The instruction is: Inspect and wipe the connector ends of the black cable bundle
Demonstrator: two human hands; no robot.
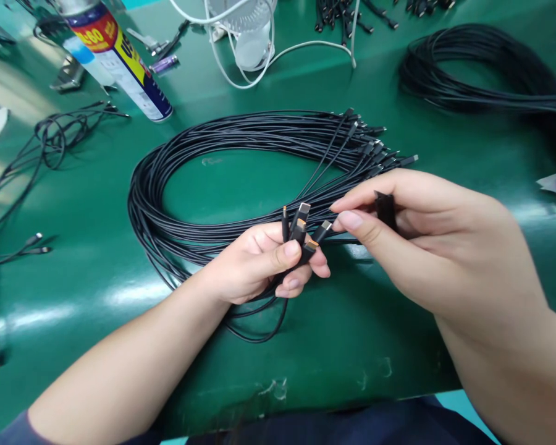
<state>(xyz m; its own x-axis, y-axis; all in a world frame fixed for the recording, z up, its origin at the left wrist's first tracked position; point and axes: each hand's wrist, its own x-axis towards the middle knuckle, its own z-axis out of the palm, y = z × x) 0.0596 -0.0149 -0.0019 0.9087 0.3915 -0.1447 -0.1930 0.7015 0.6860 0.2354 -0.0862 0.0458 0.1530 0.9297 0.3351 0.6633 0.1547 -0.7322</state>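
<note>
My left hand (278, 259) is closed around several black USB cables, and their plugs (299, 232) fan upward past the thumb. Some plug ends show orange inside, others bare metal. Close to the tip of one metal-ended plug (323, 231) are the thumb and forefinger of my right hand (426, 247); whether they touch it I cannot tell. A small black piece (386, 210) is tucked in that hand behind the forefinger, its kind unclear. Behind both hands lies a large coil of black cables (167, 204), with many plug ends gathered at its right.
The green table (352, 352) bears another black cable coil (491, 68) at the right. A spray can (130, 68) stands back left, near loose cables (50, 142). White cord (306, 44) and more black plugs (338, 15) lie at the back.
</note>
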